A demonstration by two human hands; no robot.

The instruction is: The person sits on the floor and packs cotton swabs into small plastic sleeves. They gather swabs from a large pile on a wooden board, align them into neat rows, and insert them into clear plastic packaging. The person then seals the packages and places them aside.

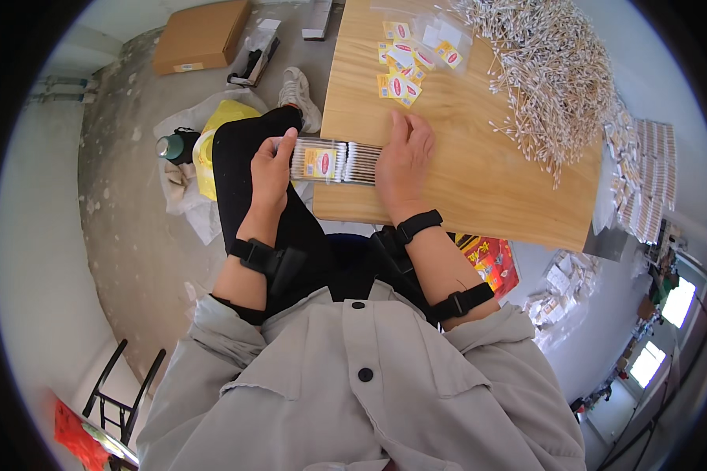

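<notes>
1. Packet (320,162) of clear film, filled with cotton swabs and bearing a yellow label: lying across the left edge of the table (463,180), close to the near left corner, partly out past that edge. Cannot tell whether resting on the wood or held just above.
2. Further row of swabs (363,162), end to end with the packet on its right, above the tabletop; cannot tell if wrapped in the same film.
3. Left hand (272,174): clamped on the packet's left end, thumb uppermost, other fingertips hidden beneath.
4. Right hand (404,161): bent around the right end of the row, apart from the left hand; cannot tell whether pinching or merely steadying.
5. Probably very light, with slick, limp film and thin sticks likely to snap under bending; soft cotton tips, easily crushed.
6. Best held by the two long sides, squeezing gently across the sticks, with support from below beyond the table's left edge. Avoid pressing on the tips.
7. Loose pile (558,78) of swabs along the table's right edge; label cards (401,51) nearer the left edge, beyond the packet.
</notes>
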